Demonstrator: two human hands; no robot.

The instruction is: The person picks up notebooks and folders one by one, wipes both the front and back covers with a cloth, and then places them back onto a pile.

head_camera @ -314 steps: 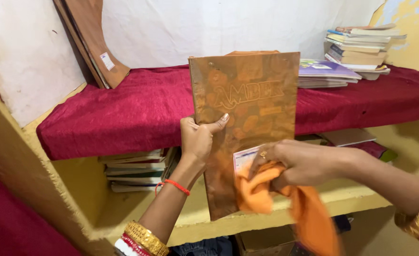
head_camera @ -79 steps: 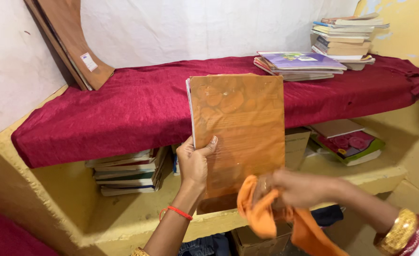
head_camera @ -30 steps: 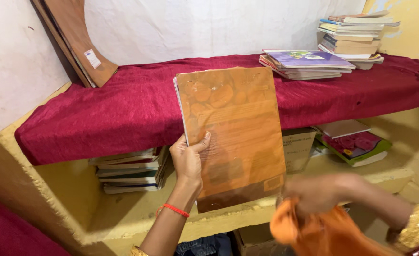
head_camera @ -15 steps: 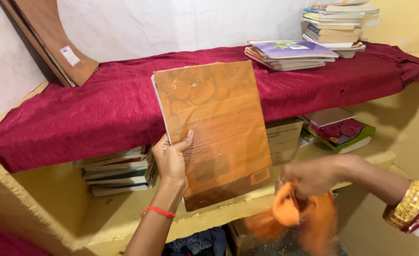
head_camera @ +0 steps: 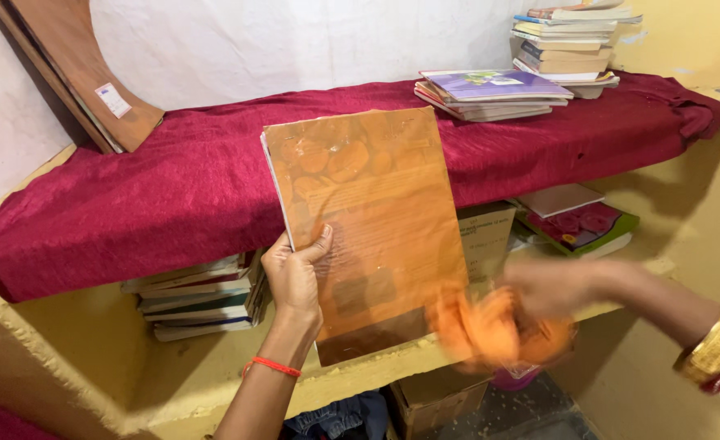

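the left hand (head_camera: pixel 295 277) is closed on the left edge of an orange-covered book (head_camera: pixel 364 228), holding it upright in front of the red cloth-covered shelf (head_camera: pixel 173 187). the right hand (head_camera: pixel 551 285), blurred, is bunched around an orange cloth (head_camera: pixel 490 330) just beside the book's lower right corner.

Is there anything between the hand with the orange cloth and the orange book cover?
Nothing visible. The right hand holds the bunched orange cloth beside the lower right corner of the book, which the left hand holds upright. The cloth is blurred, so contact cannot be told.
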